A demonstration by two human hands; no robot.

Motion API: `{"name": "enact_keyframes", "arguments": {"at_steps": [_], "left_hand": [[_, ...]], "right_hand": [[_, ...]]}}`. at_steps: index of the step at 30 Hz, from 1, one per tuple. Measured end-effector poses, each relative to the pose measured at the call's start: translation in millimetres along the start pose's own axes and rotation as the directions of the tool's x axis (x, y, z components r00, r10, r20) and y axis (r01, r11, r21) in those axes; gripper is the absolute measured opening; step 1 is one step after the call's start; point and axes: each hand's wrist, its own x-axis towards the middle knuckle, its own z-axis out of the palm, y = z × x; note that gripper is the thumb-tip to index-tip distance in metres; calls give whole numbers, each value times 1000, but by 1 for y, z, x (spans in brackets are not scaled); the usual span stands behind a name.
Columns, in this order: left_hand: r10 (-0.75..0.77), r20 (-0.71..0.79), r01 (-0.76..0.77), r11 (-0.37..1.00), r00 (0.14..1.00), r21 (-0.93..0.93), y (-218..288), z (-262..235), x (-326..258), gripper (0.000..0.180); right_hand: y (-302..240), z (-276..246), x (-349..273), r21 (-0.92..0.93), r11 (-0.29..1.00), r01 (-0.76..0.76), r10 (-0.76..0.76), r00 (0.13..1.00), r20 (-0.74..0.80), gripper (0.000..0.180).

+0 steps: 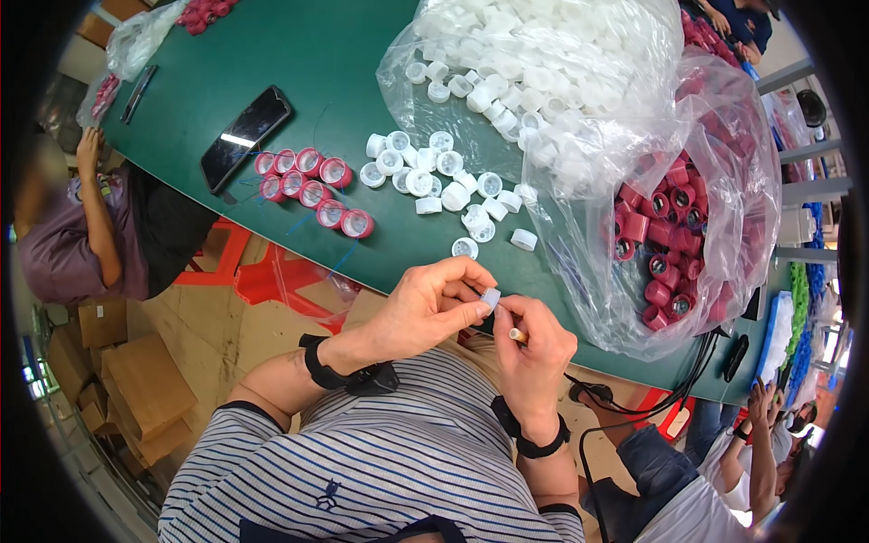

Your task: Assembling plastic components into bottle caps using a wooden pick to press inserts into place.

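Close to the table's near edge, my left hand (412,312) pinches a small white plastic cap (490,297) between thumb and fingers. My right hand (536,348) is closed around a thin tool, whose tan round end (518,336) sticks out beside the fingers. Its tip is hidden between the two hands, so I cannot tell whether it touches the cap. Beyond my hands, loose white caps (419,182) lie scattered on the green table (344,81). To their left sit several dark red ring-shaped caps (357,223) with pale insides, grouped in short rows.
A clear bag (398,86) spills white caps at the back; another bag (738,226) at right holds red parts. A black phone (244,138) and a pen (138,94) lie left. Black cables (674,394) hang over the right edge. People sit at left and right.
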Motion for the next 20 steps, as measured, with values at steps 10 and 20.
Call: {"name": "enact_keyframes", "arguments": {"at_steps": [10, 20], "left_hand": [[-81, 25, 80, 996, 996, 42, 7, 5, 0, 20], [-13, -36, 13, 1000, 999, 9, -8, 6, 2, 22]], "right_hand": [[7, -10, -8, -30, 999, 42, -42, 999, -1, 33], [19, -26, -14, 121, 984, -135, 116, 982, 149, 58]]}}
